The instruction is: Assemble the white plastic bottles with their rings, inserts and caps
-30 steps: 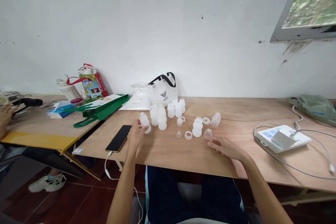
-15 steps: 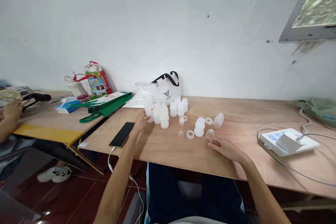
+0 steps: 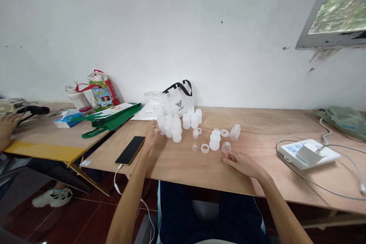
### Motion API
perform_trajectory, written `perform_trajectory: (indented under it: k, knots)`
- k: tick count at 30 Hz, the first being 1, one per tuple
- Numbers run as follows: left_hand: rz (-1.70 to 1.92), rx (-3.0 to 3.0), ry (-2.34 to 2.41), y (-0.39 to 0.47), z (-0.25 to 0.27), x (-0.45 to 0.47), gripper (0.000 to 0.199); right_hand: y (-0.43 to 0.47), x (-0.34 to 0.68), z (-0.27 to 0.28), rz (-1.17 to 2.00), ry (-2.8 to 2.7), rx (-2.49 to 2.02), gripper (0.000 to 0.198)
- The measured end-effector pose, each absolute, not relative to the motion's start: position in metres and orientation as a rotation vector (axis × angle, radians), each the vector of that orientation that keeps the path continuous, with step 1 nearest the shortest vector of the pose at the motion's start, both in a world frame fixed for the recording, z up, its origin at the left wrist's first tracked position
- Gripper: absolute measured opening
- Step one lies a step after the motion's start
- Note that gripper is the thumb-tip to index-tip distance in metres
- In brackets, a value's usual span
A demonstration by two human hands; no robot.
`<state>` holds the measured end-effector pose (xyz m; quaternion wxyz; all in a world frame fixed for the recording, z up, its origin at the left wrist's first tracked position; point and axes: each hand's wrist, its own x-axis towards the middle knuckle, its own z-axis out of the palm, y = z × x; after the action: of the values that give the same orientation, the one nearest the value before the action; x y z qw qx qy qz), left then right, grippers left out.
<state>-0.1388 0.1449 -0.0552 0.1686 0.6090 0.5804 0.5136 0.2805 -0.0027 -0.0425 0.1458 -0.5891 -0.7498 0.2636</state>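
Observation:
My left hand [image 3: 151, 135] is at the left side of a cluster of milky bottles [image 3: 176, 132] that look like small baby bottles. Its fingers are spread, and I cannot tell whether they touch the nearest one. On the table lies my right hand [image 3: 242, 163], holding nothing, its fingers loosely bent just in front of a clear domed cap [image 3: 226, 147]. Between the hands are an open bottle body [image 3: 214, 141], a white collar ring [image 3: 205, 148], a clear nipple [image 3: 195, 147] and another nipple piece [image 3: 195, 133]. Farther right stands a clear cap [image 3: 235, 132] beside a ring [image 3: 225, 133].
Several open bottle bodies [image 3: 194, 121] stand before a white bag [image 3: 178, 103]. A phone [image 3: 130, 150] with its cable lies left. A power strip [image 3: 310, 153] with cords is on the right. A green bag [image 3: 114, 117] and a co-worker's hand [image 3: 7, 129] are far left.
The view has shifted slightly to the right. My left hand has drawn a little toward me beside the bottles, fingers spread. My right hand stays by the domed cap.

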Motion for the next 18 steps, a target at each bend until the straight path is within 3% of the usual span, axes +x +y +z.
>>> perform_trajectory:
  k: [6,9,13,18]
  knots:
    - [1.797,1.482,1.696,0.081,-0.056,-0.071,0.04,-0.003,0.267,-0.045,0.712,-2.2,-1.602,0.029]
    - [1.464,1.821,1.41,0.059,-0.053,-0.039,0.03,-0.002,0.255,-0.05,0.641,-2.232,-1.614,0.033]
    - [0.783,2.328,0.896,0.046,-0.059,-0.014,0.039,-0.001,0.237,-0.057,0.38,-2.289,-1.715,0.035]
    - [0.732,2.547,1.134,0.04,-0.074,0.008,0.029,-0.002,0.225,-0.06,0.22,-2.315,-1.819,0.036]
